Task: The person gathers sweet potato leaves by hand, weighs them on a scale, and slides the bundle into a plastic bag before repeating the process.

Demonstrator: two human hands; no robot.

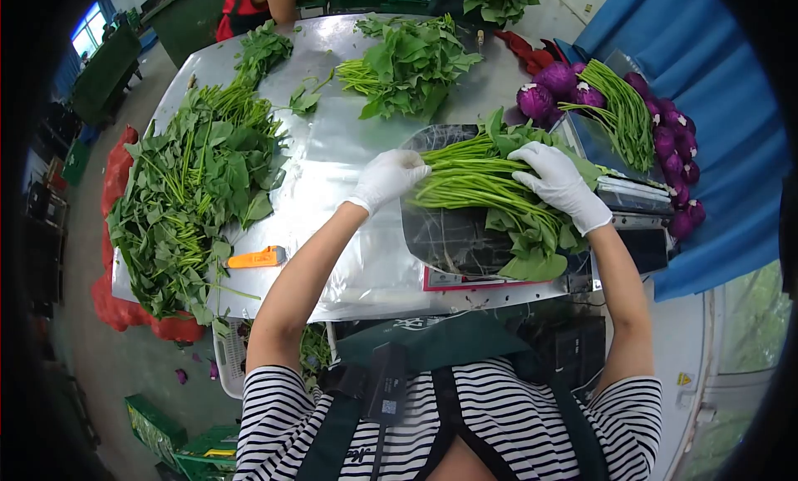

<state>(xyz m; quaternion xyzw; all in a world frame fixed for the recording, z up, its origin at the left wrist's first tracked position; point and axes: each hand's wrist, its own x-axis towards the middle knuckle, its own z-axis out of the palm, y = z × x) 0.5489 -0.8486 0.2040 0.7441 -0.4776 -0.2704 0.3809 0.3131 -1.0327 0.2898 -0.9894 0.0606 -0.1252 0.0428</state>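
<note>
A bunch of long-stemmed leafy greens (474, 174) lies across a dark marbled board (440, 244), stem ends to the left and leaves to the right. My left hand (389, 179), in a white glove, pinches at the cut ends of the stems. Over the leafy side, my gloved right hand (559, 184) curls its fingers round the top of the bunch. Part of a red-edged device (465, 282) shows under the board's near edge. Just right of my right hand, another bunch of greens (619, 115) rests on a box-like machine.
A large heap of greens (199, 169) covers the left of the metal table (332, 140). A smaller pile (416, 66) lies at the back. An orange box cutter (253, 257) sits near the left front. Purple-wrapped bundles (557, 80) line the right edge. Another person (258, 7) stands beyond the table.
</note>
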